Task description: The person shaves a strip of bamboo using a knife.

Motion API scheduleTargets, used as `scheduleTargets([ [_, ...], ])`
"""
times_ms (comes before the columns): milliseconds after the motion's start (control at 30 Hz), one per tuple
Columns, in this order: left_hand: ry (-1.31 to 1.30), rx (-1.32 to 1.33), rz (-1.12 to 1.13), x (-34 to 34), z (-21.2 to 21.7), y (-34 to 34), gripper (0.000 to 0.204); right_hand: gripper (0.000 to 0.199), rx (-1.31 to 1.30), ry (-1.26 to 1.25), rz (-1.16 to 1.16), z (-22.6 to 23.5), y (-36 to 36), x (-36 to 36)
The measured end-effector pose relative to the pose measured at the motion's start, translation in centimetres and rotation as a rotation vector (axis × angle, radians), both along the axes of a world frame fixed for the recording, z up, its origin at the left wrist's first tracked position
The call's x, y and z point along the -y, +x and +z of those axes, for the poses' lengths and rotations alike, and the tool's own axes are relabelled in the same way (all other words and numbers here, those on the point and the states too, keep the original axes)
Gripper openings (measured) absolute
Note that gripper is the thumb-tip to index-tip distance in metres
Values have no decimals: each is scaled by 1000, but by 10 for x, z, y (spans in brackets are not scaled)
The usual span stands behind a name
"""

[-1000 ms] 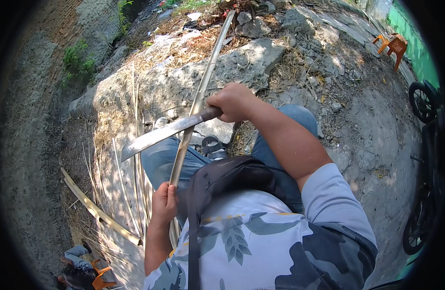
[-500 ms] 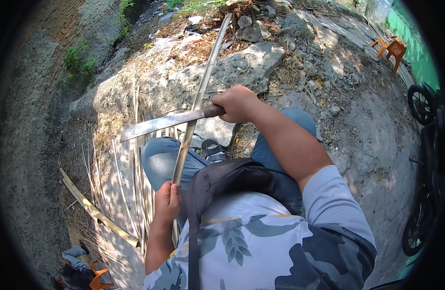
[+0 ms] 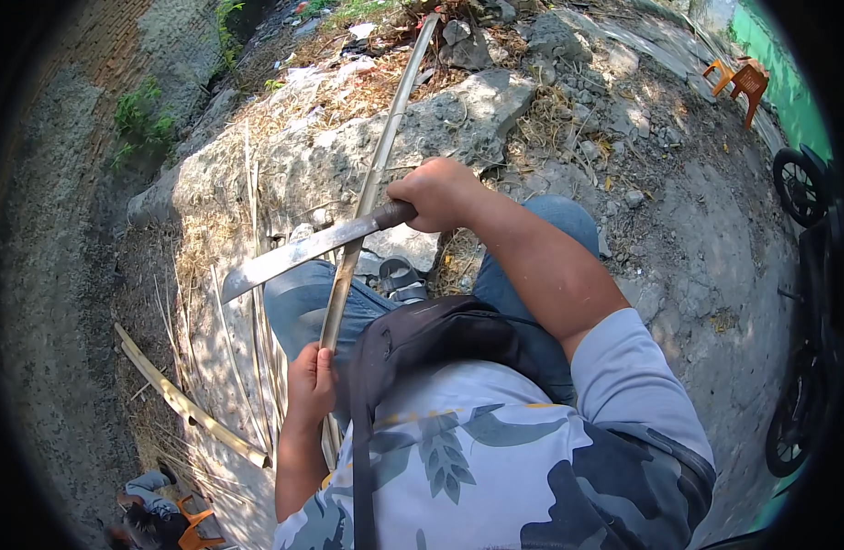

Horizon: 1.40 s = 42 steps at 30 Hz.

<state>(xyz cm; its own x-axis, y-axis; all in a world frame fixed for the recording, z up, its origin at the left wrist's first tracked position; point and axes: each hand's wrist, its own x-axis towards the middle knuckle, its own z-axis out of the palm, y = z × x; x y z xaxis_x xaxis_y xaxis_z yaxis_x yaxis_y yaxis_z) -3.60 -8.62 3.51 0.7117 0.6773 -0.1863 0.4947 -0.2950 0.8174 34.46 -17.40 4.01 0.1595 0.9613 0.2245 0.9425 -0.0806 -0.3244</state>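
A long split bamboo strip [image 3: 390, 137] slants from my lap up to the rubble ahead, its hollow inner side showing. Low on the strip, my left hand [image 3: 310, 380] grips the near end with the thumb along it. My right hand [image 3: 433, 194] is closed round the dark handle of a machete [image 3: 298, 258]. The broad blade lies across the strip, pointing left and a little toward me. Whether its edge bites into the bamboo I cannot tell.
Thin bamboo strips [image 3: 258, 321] and a thicker bamboo piece [image 3: 188, 403] lie at left. A broken concrete slab [image 3: 477, 110] is ahead. Orange plastic chairs [image 3: 750, 87] and a motorcycle [image 3: 800, 188] stand at right. Another person [image 3: 151, 513] is at lower left.
My right hand has shifted slightly left, and the machete's tip has swung down toward me. My left hand keeps its hold on the bamboo strip.
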Motion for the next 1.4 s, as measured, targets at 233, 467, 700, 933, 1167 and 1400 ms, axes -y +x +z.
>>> scheduleTargets([
  [233,-8,-12,2,0,2,2,26,14,-29,78,-42,-5,9,3],
  [467,37,-48,2,0,-5,-2,25,15,-15,-75,-48,-5,5,-1],
  [700,39,-38,15,-1,-7,-2,26,16,-56,-90,-57,-2,5,-1],
  [933,46,-39,3,0,-7,0,26,15,-62,-112,-65,-4,5,-2],
  [1167,26,-45,13,-2,-13,-3,24,14,-33,-121,-37,-7,5,-4],
  [1400,61,-63,3,-2,-11,0,23,15,-25,-154,-47,-1,3,-2],
])
